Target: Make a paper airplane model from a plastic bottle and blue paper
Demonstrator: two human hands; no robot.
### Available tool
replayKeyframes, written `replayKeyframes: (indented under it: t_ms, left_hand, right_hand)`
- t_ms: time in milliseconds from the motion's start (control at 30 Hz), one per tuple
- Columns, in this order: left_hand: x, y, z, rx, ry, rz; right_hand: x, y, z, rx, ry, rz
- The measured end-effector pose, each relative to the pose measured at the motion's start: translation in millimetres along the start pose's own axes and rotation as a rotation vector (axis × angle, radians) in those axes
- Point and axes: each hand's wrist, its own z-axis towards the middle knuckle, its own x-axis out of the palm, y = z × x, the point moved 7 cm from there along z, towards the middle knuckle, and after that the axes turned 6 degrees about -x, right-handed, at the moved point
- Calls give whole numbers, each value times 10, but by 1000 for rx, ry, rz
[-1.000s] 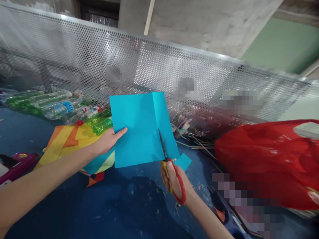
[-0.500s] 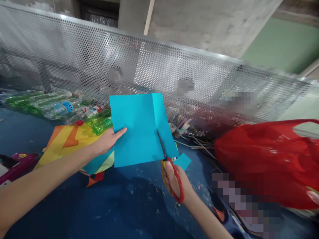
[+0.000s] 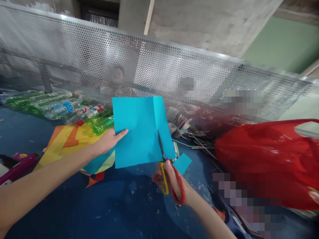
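Note:
My left hand [image 3: 108,142] pinches the left edge of a turquoise paper sheet [image 3: 138,131] and holds it upright above the blue table [image 3: 74,205]. A vertical fold runs down the sheet near its right side. My right hand [image 3: 171,181] grips scissors [image 3: 167,169] with red and yellow handles. Their blades point up into the sheet's bottom edge, along the fold. A small turquoise offcut [image 3: 182,163] lies on the table just right of the scissors.
Orange and yellow paper sheets [image 3: 66,139] lie under my left forearm. Empty plastic bottles [image 3: 62,108] line a perforated metal panel [image 3: 174,66] at the back. A red plastic bag [image 3: 266,159] fills the right side, sticks [image 3: 196,141] lie beside it, and a pink object [image 3: 17,162] sits far left.
The scissor handles have spread apart and my right hand dropped slightly. The sheet shifted a little to the right and down.

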Motion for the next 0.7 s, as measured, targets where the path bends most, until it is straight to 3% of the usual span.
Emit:
replayKeyframes:
  t_ms: [133,300,400,500,600,700]
  left_hand:
    - [14,-50,-20,66,16,-14]
    - [53,6,4,15,56,-147]
    - [89,70,36,-56,98,-330]
    - [154,136,51,-150,168,-448]
    - [194,156,46,-180,212,-460]
    - [197,163,48,-162,205,-404]
  right_hand:
    - [-1,-30,-2,-34,53,66]
    - [-8,-61,16,-75,58,138]
    - [8,-51,21,-16,82,219]
    - [60,7,10,47,191,335]
    - [90,43,-19,115,266,400]
    - [96,29,-49,189,247,398]
